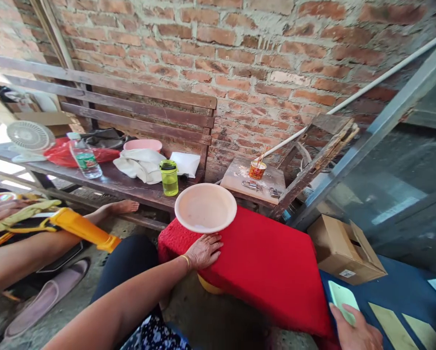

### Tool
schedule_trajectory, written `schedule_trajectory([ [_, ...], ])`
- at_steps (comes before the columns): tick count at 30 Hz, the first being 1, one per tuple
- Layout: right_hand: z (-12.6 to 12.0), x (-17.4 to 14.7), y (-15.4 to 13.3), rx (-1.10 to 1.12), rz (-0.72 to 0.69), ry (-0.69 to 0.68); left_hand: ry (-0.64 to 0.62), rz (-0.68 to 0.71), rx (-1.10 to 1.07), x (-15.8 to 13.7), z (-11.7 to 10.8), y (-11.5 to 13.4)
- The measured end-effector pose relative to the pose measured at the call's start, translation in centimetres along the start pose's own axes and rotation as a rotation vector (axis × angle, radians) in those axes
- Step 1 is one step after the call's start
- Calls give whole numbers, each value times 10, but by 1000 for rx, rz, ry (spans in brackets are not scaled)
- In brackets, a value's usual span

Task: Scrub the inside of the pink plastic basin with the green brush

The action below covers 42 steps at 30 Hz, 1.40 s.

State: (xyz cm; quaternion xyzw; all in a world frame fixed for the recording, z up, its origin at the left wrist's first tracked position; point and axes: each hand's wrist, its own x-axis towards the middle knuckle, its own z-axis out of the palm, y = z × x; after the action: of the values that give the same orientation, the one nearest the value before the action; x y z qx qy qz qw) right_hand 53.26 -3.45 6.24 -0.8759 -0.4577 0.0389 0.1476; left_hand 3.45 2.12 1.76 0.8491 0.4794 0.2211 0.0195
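Head view: at lower right, the phone-like object (341, 293) is best kept steady, clasped by the right hand (359, 333); the left hand (202, 251) lies spread, empty.

Left hand (203, 251) is palm-down just below mid-frame, fingers slightly spread, left arm (130, 301) reaching up from the bottom; right hand (359, 328) is curled, lower right.
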Motion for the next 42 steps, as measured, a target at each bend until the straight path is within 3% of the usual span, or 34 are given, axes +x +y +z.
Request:
schedule_trajectory([
  [2,9,-28,-25,119,-113,-44,-2,-6,1,1,0,0],
  [5,29,-89,-95,252,-391,-99,-15,-13,13,1,-1,1],
  [8,42,-145,-161,221,-727,-156,-17,-12,16,0,-3,2],
  [10,45,-160,-181,167,-831,-175,-10,-2,11,0,-4,1],
  [13,40,-142,-157,143,-738,-183,7,11,-3,-1,-2,0],
  [19,2,-54,-5,91,-67,-53,23,6,-27,-2,3,-4],
  [21,-8,-43,21,18,74,14,23,10,-26,-2,3,-4],
  [24,-9,-53,5,75,-3,77,12,12,-12,-1,2,-3],
  [27,6,-94,-60,225,-314,40,-5,12,6,-1,0,-3],
  [30,26,-144,-128,230,-663,-95,0,10,7,-1,-1,-3],
  [32,33,-162,-151,173,-794,-166,-2,7,11,-1,-1,-3],
  [35,28,-148,-130,132,-739,-181,-11,8,20,-1,-1,-3],
  [40,-13,-75,-16,29,-189,-61,-37,4,21,0,-5,0],
  [42,-27,-63,2,-30,-136,25,-49,1,17,1,-6,1],
])
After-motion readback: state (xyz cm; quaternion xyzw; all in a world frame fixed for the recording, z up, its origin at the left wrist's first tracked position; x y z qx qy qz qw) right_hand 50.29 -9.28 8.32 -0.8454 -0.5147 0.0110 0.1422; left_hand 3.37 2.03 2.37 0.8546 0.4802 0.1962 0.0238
